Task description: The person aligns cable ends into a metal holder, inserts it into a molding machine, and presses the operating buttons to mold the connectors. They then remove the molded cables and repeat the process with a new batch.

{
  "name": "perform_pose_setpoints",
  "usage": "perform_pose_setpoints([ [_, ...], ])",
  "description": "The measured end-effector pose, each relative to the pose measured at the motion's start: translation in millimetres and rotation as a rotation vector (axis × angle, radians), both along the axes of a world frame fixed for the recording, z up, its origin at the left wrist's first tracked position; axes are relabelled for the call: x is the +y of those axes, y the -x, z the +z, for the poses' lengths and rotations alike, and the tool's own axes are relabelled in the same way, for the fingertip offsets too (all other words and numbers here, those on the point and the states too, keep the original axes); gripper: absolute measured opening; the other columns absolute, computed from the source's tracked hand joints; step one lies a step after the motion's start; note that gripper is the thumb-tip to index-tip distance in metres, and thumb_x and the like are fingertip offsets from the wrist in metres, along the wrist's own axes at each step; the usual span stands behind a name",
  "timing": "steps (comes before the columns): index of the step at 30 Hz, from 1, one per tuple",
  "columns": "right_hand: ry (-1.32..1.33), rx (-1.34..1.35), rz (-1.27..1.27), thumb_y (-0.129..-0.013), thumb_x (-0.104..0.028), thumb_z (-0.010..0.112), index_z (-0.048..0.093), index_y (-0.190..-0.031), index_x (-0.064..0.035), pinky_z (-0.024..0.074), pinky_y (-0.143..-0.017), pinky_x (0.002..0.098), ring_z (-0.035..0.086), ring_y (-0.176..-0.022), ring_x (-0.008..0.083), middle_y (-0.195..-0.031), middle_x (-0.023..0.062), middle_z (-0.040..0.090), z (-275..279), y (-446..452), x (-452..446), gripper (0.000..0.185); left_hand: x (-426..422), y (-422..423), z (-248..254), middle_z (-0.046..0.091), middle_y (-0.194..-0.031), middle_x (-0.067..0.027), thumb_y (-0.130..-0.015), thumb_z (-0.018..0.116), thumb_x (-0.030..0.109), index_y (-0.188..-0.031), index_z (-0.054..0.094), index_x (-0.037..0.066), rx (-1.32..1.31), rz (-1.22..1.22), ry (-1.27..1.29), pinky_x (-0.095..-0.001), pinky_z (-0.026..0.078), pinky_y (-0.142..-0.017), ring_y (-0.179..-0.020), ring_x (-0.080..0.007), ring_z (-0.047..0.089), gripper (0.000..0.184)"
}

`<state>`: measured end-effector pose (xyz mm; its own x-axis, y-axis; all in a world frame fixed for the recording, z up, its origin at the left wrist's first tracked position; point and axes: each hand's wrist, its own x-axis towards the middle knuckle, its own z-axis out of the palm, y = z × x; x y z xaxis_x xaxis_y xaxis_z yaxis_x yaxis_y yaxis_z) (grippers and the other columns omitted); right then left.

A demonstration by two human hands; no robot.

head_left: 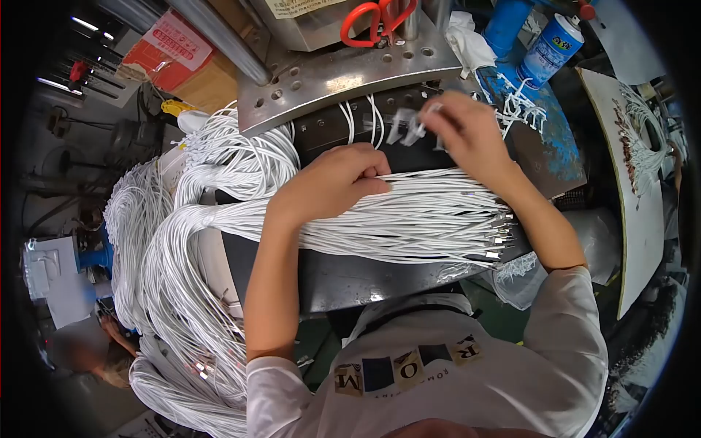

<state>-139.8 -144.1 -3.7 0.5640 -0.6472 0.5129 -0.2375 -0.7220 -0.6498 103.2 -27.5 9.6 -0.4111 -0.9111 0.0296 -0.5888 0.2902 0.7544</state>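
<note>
A thick bundle of white cables [409, 219] lies across the dark work surface, its metal-tipped ends toward the right. My left hand [339, 179] rests on the upper edge of this bundle, fingers curled together near a few cables; what they pinch is hard to make out. Above the right part of the bundle, my right hand [467, 131] is closed around small translucent pieces [409, 125], which look blurred. A few white cables [376, 120] run up under the metal press plate [336, 91] just beyond my hands.
Red-handled scissors [372, 25] lie on the machine. A blue spray can [551, 51] and white plastic scraps [522, 109] are at the upper right. More cable bundles [175, 270] hang at the left, near a red box [171, 47]. Another person [113, 358] is at the lower left.
</note>
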Motion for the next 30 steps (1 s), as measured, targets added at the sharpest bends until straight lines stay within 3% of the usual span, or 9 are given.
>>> perform_pose_setpoints([
  [2, -0.097, -0.153, -0.128, -0.095, -0.007, 0.072, 0.066, -0.097, 0.0007, 0.0465, -0.068, 0.038, 0.058, -0.075, 0.0325, -0.085, 0.0128, 0.06, 24.7, 2.5, 10.7, 0.01, 1.1, 0.4, 0.8, 0.064, -0.075, -0.0079, -0.095, 0.075, 0.015, -0.099, 0.07, 0.001, 0.097, 0.03, -0.074, -0.0352, 0.046, -0.064, -0.067, -0.0196, 0.058, 0.015],
  [9, 0.506, 0.516, -0.293, -0.096, -0.016, 0.072, 0.066, -0.105, -0.0013, 0.0462, -0.084, 0.0447, 0.059, -0.094, 0.036, -0.101, 0.0135, 0.062, -12.4, 69.2, -47.0, 0.018, 4.4, 1.0, 7.7, 0.069, -0.08, -0.0031, -0.096, 0.075, 0.008, -0.102, 0.07, -0.002, 0.149, 0.112, -0.113, -0.0273, 0.048, -0.065, -0.071, -0.008, 0.058, 0.012],
  [10, 0.328, 0.573, -0.338, -0.093, -0.017, 0.074, 0.066, -0.109, -0.0023, 0.0448, -0.087, 0.0464, 0.06, -0.1, 0.036, -0.108, 0.0129, 0.062, -12.2, 75.2, -54.7, 0.023, 4.2, -0.4, 5.1, 0.069, -0.08, -0.0019, -0.096, 0.076, 0.008, -0.102, 0.071, -0.002, 0.218, 0.134, -0.179, -0.026, 0.048, -0.065, -0.071, -0.0069, 0.058, 0.012],
  [14, 0.618, 0.565, -0.357, -0.089, -0.016, 0.077, 0.068, -0.114, -0.005, 0.0423, -0.088, 0.0458, 0.061, -0.105, 0.0321, -0.113, 0.0092, 0.064, 8.6, 70.6, -47.3, 0.029, 2.2, -3.5, 5.7, 0.07, -0.082, 0.0021, -0.094, 0.08, 0.009, -0.099, 0.073, 0.0, 0.416, 0.221, -0.374, -0.0214, 0.049, -0.067, -0.072, -0.003, 0.059, 0.012],
  [17, 0.387, 0.54, -0.255, -0.089, -0.016, 0.077, 0.068, -0.116, -0.0066, 0.0417, -0.093, 0.0468, 0.059, -0.105, 0.0317, -0.112, 0.0086, 0.064, 33.6, 46.0, -22.6, 0.031, 2.1, 0.3, 13.1, 0.069, -0.081, 0.0044, -0.095, 0.081, 0.012, -0.096, 0.074, 0.002, 0.38, 0.25, -0.397, -0.0195, 0.047, -0.066, -0.072, -0.001, 0.057, 0.013],
  [18, 0.443, 0.5, -0.215, -0.092, -0.016, 0.076, 0.071, -0.111, -0.0043, 0.0461, -0.086, 0.0426, 0.063, -0.092, 0.0301, -0.102, 0.01, 0.069, 37.1, 41.3, -19.5, 0.023, 2.3, 2.2, 15.2, 0.068, -0.08, 0.0052, -0.095, 0.081, 0.014, -0.096, 0.074, 0.002, 0.346, 0.252, -0.392, -0.019, 0.046, -0.066, -0.072, -0.0004, 0.056, 0.013],
  [21, -0.198, 0.308, -0.167, -0.097, -0.016, 0.073, 0.072, -0.104, 0.0003, 0.0477, -0.072, 0.0334, 0.063, -0.074, 0.0205, -0.087, 0.01, 0.072, 37.7, 30.6, -11.9, 0.017, 3.1, 19.4, 23.8, 0.066, -0.079, 0.0076, -0.099, 0.078, 0.018, -0.095, 0.073, 0.001, 0.451, 0.161, -0.445, -0.0191, 0.045, -0.066, -0.072, 0.0, 0.054, 0.017],
  [22, -0.281, 0.203, -0.112, -0.101, -0.017, 0.071, 0.073, -0.1, 0.003, 0.0431, -0.061, 0.0256, 0.057, -0.066, 0.0082, -0.078, 0.0038, 0.071, 29.2, 32.2, -16.2, 0.02, 3.4, 22.5, 27.0, 0.066, -0.083, 0.0072, -0.102, 0.073, 0.019, -0.102, 0.072, 0.001, 0.449, 0.073, -0.502, -0.0195, 0.044, -0.066, -0.074, 0.0, 0.053, 0.019],
  [30, -0.534, 0.116, 0.084, -0.104, -0.021, 0.068, 0.074, -0.107, 0.001, 0.0412, -0.066, 0.022, 0.051, -0.076, 0.002, -0.084, -0.0059, 0.066, 3.2, 39.8, -24.0, 0.023, 9.4, 80.3, 17.8, 0.057, -0.085, 0.005, -0.11, 0.059, 0.023, -0.121, 0.066, 0.002, 0.932, -0.405, -0.867, -0.0198, 0.04, -0.063, -0.07, -0.0014, 0.046, 0.025],
])
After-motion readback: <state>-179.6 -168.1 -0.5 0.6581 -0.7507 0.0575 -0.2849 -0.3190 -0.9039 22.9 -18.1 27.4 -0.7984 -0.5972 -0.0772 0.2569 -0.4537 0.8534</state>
